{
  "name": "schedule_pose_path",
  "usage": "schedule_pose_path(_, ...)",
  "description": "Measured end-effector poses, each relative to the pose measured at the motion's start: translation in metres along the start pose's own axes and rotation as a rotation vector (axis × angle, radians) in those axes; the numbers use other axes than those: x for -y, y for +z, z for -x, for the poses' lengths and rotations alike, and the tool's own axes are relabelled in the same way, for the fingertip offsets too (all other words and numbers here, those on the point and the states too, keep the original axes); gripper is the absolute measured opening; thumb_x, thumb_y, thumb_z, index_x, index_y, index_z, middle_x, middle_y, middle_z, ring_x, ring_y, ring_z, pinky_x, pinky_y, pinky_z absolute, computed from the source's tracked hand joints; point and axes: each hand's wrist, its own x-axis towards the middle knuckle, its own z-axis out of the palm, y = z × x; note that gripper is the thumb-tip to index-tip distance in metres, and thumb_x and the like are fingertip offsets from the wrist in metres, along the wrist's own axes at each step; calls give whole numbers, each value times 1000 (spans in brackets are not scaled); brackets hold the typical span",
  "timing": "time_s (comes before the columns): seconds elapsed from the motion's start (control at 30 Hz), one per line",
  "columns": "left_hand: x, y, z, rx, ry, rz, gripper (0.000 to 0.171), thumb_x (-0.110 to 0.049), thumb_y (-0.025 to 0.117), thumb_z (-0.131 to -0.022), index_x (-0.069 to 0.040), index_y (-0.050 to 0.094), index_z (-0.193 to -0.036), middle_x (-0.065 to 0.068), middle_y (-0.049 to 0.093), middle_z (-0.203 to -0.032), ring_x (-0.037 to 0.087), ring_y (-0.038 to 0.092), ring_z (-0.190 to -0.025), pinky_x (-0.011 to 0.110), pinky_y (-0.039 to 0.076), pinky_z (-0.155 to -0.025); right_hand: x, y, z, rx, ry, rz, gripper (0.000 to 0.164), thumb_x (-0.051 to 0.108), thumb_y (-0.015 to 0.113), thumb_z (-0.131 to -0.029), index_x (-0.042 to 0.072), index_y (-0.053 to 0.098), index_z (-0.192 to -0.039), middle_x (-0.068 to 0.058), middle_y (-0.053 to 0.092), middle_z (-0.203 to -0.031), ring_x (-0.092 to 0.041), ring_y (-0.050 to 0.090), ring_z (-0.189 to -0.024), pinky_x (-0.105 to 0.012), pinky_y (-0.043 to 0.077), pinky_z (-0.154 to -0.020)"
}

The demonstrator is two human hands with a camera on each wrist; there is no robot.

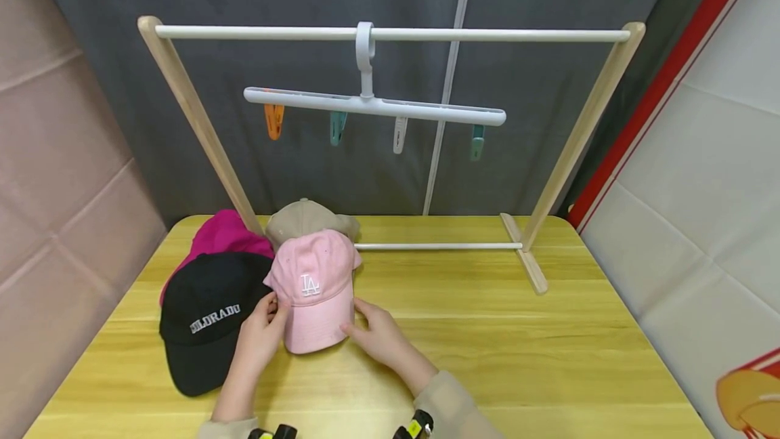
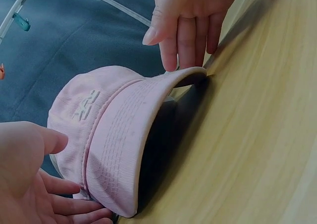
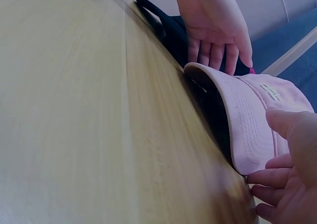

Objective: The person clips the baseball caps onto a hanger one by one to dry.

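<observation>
A pink baseball cap (image 1: 317, 293) with white embroidered letters rests on the wooden table, its brim toward me. At its left side is my left hand (image 1: 263, 336), thumb and fingers apart beside the base of the brim. My right hand (image 1: 380, 339) lies along the brim's right edge, fingertips right at it. In the left wrist view, the loosely extended fingers (image 2: 74, 204) of my left hand reach under the cap's side. The right wrist view has the right hand's thumb near the crown and its fingers by the brim edge.
Left of the pink cap sit a black cap (image 1: 210, 317) with white lettering and a magenta cap (image 1: 228, 236). Behind it is a beige cap (image 1: 305, 219). A wooden-legged rack (image 1: 573, 141) bears a white hanger (image 1: 374, 106) with several coloured clips, including an orange clip (image 1: 274, 122).
</observation>
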Motion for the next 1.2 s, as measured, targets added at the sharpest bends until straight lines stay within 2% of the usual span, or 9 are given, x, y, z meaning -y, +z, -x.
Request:
schedule_pose_path(0.3, -2, -2, 0, 13, -3, 12, 51, -33, 42, -94, 3, 38, -130, 24, 52, -117, 34, 53, -102, 46, 39, -87, 2, 1, -2, -12, 37, -42, 59, 37, 58, -86, 0, 44, -130, -10, 48, -128, -23, 42, -119, -38, 32, -98)
schedule_pose_path(0.53, -1, -3, 0, 16, -21, 28, 53, -36, 43, -93, 1, 38, -131, 23, 55, -114, 34, 55, -100, 46, 41, -84, 5, -1, -1, -44, 22, -82, 57, 34, 62, -85, -1, 47, -127, -12, 53, -123, -23, 45, -116, -38, 33, -97)
schedule_pose_path(0.73, -1, -3, 0, 21, -35, 34, 54, -39, 44, -92, -2, 39, -132, 21, 55, -114, 32, 56, -99, 45, 43, -81, 7, 0, -2, -80, 51, -115, 57, 33, 66, -81, -1, 50, -124, -13, 56, -118, -23, 48, -113, -38, 35, -95)
schedule_pose_path(1.2, 0, -2, 1, 13, -14, 62, 55, -37, 50, -90, -2, 40, -131, 22, 56, -111, 31, 58, -96, 42, 46, -77, 10, 5, -5, -186, 121, -124, 61, 30, 75, -72, 1, 52, -121, -7, 60, -107, -24, 52, -105, -41, 37, -92)
